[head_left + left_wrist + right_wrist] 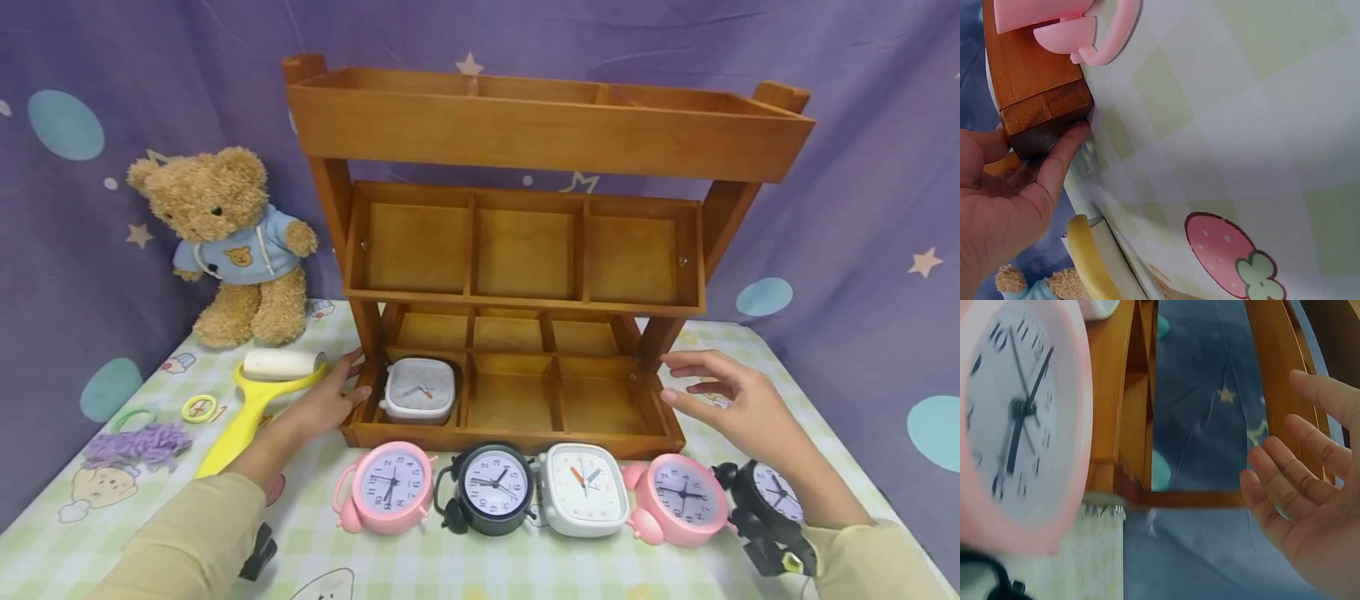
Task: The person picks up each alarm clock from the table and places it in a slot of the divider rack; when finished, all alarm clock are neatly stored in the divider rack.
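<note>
A brown wooden shelf rack (551, 133) with divided compartments stands on the table. My left hand (330, 400) grips its lower left end; in the left wrist view the thumb and fingers of the left hand (1016, 194) lie on either side of the wooden foot (1047, 119). A white alarm clock (420, 387) sits in the bottom left compartment. Beside the rack's lower right side, my right hand (738, 400) hovers with spread, loosely bent fingers and holds nothing. In the right wrist view a pink clock (1072, 425) looms close, left of the right hand (1316, 494).
Before the rack lie a pink clock (393, 487), black clock (491, 492), white clock (585, 492), another pink clock (682, 500) and another black clock (772, 508). Left are a teddy bear (236, 246), yellow-handled roller (251, 404), purple fluffy item (142, 446) and yellow ring (198, 408).
</note>
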A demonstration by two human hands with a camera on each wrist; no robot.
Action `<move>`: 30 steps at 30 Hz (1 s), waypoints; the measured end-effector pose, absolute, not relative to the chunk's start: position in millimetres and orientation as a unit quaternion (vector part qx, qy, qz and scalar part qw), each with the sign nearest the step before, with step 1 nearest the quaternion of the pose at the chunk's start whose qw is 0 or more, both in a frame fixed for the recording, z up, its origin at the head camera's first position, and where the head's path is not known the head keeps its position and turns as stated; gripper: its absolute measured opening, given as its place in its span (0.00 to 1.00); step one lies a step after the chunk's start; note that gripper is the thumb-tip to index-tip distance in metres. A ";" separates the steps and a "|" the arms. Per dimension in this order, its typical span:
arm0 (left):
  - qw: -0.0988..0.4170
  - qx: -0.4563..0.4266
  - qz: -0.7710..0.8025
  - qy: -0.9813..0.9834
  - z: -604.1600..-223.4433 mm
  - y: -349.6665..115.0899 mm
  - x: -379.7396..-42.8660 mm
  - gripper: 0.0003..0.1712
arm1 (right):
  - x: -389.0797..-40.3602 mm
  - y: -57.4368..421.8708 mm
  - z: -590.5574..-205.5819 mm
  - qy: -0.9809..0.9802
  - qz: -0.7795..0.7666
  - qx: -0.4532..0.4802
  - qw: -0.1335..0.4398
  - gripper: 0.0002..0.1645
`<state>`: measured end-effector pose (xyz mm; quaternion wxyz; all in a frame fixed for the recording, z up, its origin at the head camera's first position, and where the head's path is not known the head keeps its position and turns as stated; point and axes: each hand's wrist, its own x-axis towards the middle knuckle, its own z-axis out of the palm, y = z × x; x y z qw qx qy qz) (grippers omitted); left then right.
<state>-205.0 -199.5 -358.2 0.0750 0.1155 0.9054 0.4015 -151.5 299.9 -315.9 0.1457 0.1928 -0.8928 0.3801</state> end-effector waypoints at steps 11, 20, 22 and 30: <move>0.087 0.111 0.408 0.902 -358.1 -199.1 -205.3 0.37 | -133.8 335.2 -323.0 -0.894 0.389 0.177 0.136 0.27; 0.089 0.114 0.412 0.900 -356.8 -199.2 -204.4 0.37 | -125.9 367.8 -334.4 -0.902 0.374 0.179 0.122 0.32; 0.089 0.115 0.412 0.899 -357.5 -199.8 -204.5 0.37 | -124.7 376.5 -337.6 -0.902 0.374 0.179 0.115 0.34; 0.084 0.121 0.405 0.902 -357.1 -200.3 -204.6 0.37 | -117.6 409.2 -349.6 -0.912 0.368 0.165 0.067 0.34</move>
